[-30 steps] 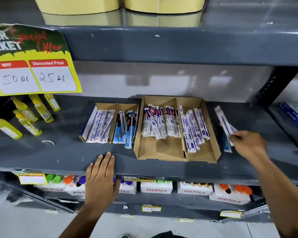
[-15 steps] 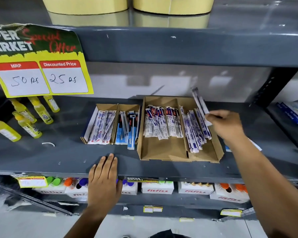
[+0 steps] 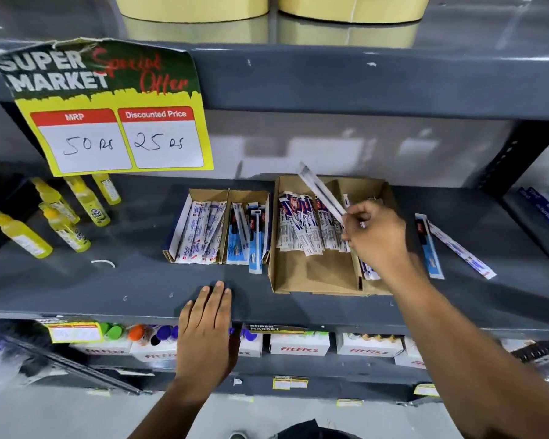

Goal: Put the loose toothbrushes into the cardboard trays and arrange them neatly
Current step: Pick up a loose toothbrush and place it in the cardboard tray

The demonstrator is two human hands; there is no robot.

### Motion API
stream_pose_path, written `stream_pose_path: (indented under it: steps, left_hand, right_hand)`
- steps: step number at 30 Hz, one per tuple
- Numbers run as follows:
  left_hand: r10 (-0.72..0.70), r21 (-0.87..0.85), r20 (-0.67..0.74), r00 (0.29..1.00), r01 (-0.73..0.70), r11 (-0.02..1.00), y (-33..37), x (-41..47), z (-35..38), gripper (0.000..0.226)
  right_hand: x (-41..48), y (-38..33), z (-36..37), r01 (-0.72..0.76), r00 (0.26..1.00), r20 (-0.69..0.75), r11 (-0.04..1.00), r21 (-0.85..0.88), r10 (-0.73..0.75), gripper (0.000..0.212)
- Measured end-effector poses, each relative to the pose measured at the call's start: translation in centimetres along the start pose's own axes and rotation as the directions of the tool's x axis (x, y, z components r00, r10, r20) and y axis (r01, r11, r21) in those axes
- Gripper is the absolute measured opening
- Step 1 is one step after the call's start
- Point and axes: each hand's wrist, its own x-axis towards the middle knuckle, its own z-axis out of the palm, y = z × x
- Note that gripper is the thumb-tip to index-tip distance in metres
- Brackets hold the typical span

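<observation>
My right hand (image 3: pixel 376 236) pinches a packaged toothbrush (image 3: pixel 320 190) and holds it tilted above the large cardboard tray (image 3: pixel 308 275). That tray has a row of white-and-blue packs in its left bay, and my hand covers most of the right bay. A smaller two-bay cardboard tray (image 3: pixel 227 198) to the left holds more packs. Two loose toothbrushes lie on the shelf right of the large tray: a blue-backed one (image 3: pixel 429 248) and a white one (image 3: pixel 460 250). My left hand (image 3: pixel 208 324) rests flat on the shelf's front edge, fingers together, holding nothing.
Yellow bottles (image 3: pixel 67 213) stand at the shelf's left. A price sign (image 3: pixel 114 112) hangs from the upper shelf. Boxes labelled fitfizz (image 3: pixel 300 345) fill the shelf below. A small white scrap (image 3: pixel 103 263) lies on the grey shelf (image 3: pixel 140 280).
My right hand picked a toothbrush off the shelf at the right and carried it left over the large tray. My left hand stayed put.
</observation>
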Motion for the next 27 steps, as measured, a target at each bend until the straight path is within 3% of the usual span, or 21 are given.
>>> stream_pose_path:
  steps: [3, 6, 10, 17, 20, 23, 25, 27]
  left_hand:
    - [0.012, 0.002, -0.001, 1.0, -0.012, 1.0, -0.2, 0.0, 0.0, 0.095]
    - [0.02, -0.01, -0.034, 0.999, -0.021, 1.0, -0.2, -0.1, 0.1, 0.086]
    - [0.035, -0.019, -0.05, 0.998, -0.036, 0.999, -0.4, -0.1, 0.1, 0.084]
    - [0.056, -0.015, -0.073, 0.996, -0.057, 0.998, -0.6, -0.1, 0.0, 0.082]
    - [0.058, -0.011, -0.077, 0.995, -0.059, 0.998, -0.5, -0.1, 0.0, 0.08]
    - [0.055, -0.01, -0.072, 0.996, -0.056, 0.998, -0.5, -0.1, 0.0, 0.078]
    - [0.055, -0.013, -0.074, 0.996, -0.056, 0.998, -0.5, -0.1, 0.0, 0.078]
    - [0.053, -0.019, -0.077, 0.996, -0.055, 0.998, -0.5, -0.2, -0.1, 0.079]
  right_hand:
    - [-1.1, -0.4, 1.0, 0.301, 0.935, -0.098, 0.91, -0.284, -0.34, 0.01]
    - [-2.1, -0.4, 1.8, 0.477, 0.837, -0.109, 0.813, -0.335, -0.536, 0.017]
    - [-3.1, -0.2, 2.8, 0.563, 0.785, -0.095, 0.769, -0.302, -0.612, 0.022]
    - [-4.5, 0.5, 3.0, 0.628, 0.762, -0.064, 0.759, -0.172, -0.644, 0.008]
    - [-4.5, 1.6, 2.7, 0.675, 0.718, -0.026, 0.706, -0.213, -0.695, 0.019]
    - [-4.7, 1.8, 1.6, 0.649, 0.759, 0.056, 0.746, -0.153, -0.649, 0.022]
    - [-4.6, 1.4, 1.2, 0.702, 0.708, 0.027, 0.699, -0.14, -0.706, 0.025]
    - [-4.2, 0.8, 0.5, 0.785, 0.599, -0.005, 0.588, -0.194, -0.801, 0.034]
